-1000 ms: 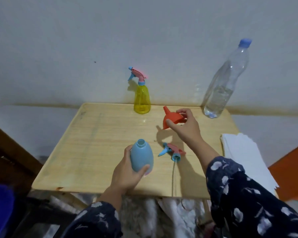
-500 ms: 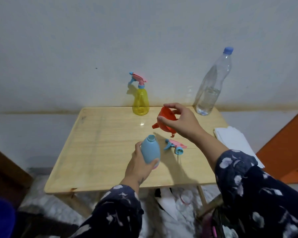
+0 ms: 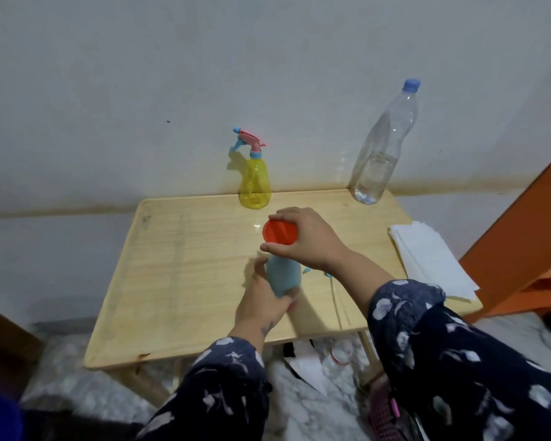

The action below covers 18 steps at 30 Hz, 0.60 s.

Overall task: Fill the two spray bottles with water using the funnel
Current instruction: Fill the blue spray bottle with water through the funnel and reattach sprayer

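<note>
My left hand (image 3: 263, 305) grips the blue spray bottle (image 3: 283, 275), which stands upright near the middle of the wooden table (image 3: 178, 265) with its sprayer off. My right hand (image 3: 309, 238) holds the red funnel (image 3: 280, 232) by its rim, wide mouth up, directly over the blue bottle's neck; the neck and the funnel's spout are hidden. The removed sprayer head (image 3: 306, 271) lies on the table, mostly hidden behind my right wrist. A yellow spray bottle (image 3: 254, 183) with a pink and blue sprayer stands at the table's back edge. A clear water bottle (image 3: 383, 148) with a blue cap leans against the wall.
A stack of white paper towels (image 3: 427, 259) lies on the table's right edge. An orange piece of furniture (image 3: 522, 243) stands to the right. A small plastic bottle (image 3: 336, 361) and papers lie on the marble floor under the table.
My right hand has turned the funnel upright and brought it down over the blue bottle's neck. My left hand still holds the bottle. The view has shifted.
</note>
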Each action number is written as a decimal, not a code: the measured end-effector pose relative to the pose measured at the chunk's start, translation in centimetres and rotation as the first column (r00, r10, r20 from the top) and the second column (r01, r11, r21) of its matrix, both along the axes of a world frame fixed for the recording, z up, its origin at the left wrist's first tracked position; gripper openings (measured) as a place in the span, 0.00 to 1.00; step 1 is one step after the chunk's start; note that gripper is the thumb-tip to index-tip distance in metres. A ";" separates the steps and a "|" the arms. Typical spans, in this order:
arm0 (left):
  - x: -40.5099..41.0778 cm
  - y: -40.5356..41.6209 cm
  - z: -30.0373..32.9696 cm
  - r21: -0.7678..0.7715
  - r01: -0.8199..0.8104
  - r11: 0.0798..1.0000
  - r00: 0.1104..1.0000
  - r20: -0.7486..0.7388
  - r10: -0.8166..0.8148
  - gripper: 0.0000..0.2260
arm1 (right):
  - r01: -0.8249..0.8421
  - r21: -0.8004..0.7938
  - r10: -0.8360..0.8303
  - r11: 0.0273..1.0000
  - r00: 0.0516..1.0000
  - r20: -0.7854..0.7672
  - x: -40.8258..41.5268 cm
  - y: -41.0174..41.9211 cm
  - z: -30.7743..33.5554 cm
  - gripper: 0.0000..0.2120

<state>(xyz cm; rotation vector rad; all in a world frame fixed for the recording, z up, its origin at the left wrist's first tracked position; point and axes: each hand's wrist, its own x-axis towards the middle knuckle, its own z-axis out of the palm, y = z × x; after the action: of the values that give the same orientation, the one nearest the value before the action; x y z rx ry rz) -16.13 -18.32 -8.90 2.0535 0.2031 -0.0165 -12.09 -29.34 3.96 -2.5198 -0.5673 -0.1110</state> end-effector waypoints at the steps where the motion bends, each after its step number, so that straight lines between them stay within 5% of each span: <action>1: 0.0 0.0 0.0 0.002 0.002 1.000 1.000 0.006 -0.002 0.35 | 0.021 0.002 -0.021 1.000 1.000 0.002 0.0 0.2 -0.1 0.33; 7: 0.4 0.7 0.0 0.053 0.088 0.995 0.996 -0.035 -0.086 0.47 | 0.057 0.071 -0.054 0.996 0.998 -0.043 -0.4 0.4 -0.1 0.34; 11: 1.1 2.5 0.9 0.263 0.220 0.939 0.975 -0.101 -0.200 0.57 | 0.096 0.203 -0.071 0.974 0.989 -0.131 -0.7 0.1 0.7 0.30; 18: 5.3 8.6 6.3 0.478 0.340 0.810 0.938 -0.238 -0.254 0.25 | 0.258 0.138 -0.243 0.956 0.963 -0.120 1.6 -3.2 2.6 0.19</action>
<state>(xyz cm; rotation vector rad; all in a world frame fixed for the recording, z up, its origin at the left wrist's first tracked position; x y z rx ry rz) -10.79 -9.70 -2.57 2.6068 -0.0272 -0.3648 -10.53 -32.55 6.60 -2.4202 -0.1876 -0.1144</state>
